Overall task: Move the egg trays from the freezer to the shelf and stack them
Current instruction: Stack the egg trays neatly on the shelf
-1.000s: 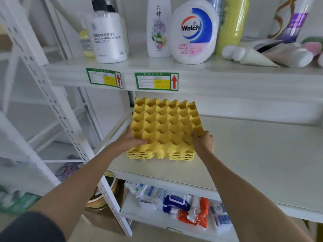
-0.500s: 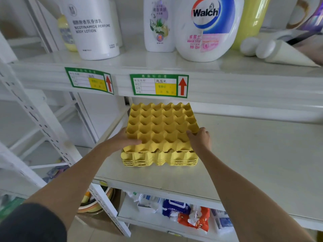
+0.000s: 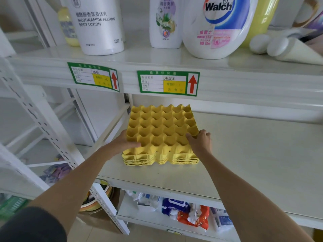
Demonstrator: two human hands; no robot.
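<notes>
A stack of several yellow egg trays lies on the left end of the white middle shelf. The top tray is nested in the ones below, and their layered edges show at the front. My left hand grips the top tray's left front edge, thumb lying over the cups. My right hand holds the right front corner, fingers curled on the rim. The freezer is out of sight.
The shelf above carries a body lotion bottle, a slim white bottle, a Walch jug and white tubes. Two green price labels face me. Packets fill the shelf below. A perforated upright stands left.
The view has moved in closer and lower to the shelf. The top tray now sits level and squared on the stack. Both hands stay on its front corners.
</notes>
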